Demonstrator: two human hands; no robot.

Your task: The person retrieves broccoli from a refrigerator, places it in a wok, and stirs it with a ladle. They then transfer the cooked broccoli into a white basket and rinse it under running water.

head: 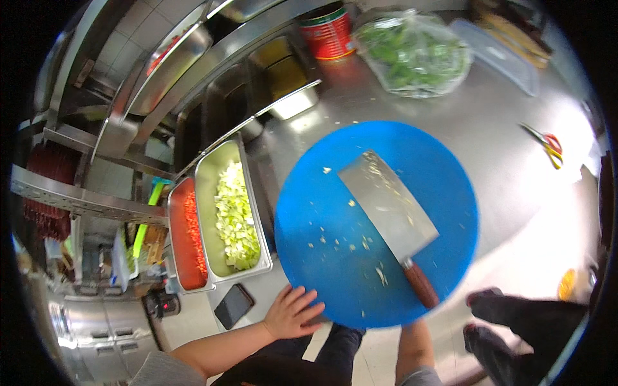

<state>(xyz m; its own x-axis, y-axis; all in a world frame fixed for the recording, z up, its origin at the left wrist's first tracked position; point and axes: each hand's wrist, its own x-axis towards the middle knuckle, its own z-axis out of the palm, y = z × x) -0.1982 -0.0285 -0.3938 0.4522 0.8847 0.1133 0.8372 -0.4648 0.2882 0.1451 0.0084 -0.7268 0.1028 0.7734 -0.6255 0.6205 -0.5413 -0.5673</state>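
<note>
A round blue cutting board (333,275) lies before me on the steel worktop. On it rests a cleaver (386,202) with a broad steel blade and a brown wooden handle pointing towards me; bits of chopped food cling to the blade and are scattered over the board. My left hand (293,312), fingers spread and holding nothing, is beside the board's near left edge. My right forearm reaches to the board's near edge below the cleaver's handle, where the board hides my right hand. Left of the board stands a steel pan (206,193) of chopped pale green vegetable.
Another pan (179,227) holds chopped red food. A phone (233,307) lies near my left hand. Beyond the board are a red can (328,34) and a bag of green leaves (413,55). Scissors (545,144) lie to the right. A person's legs (526,318) show at lower right.
</note>
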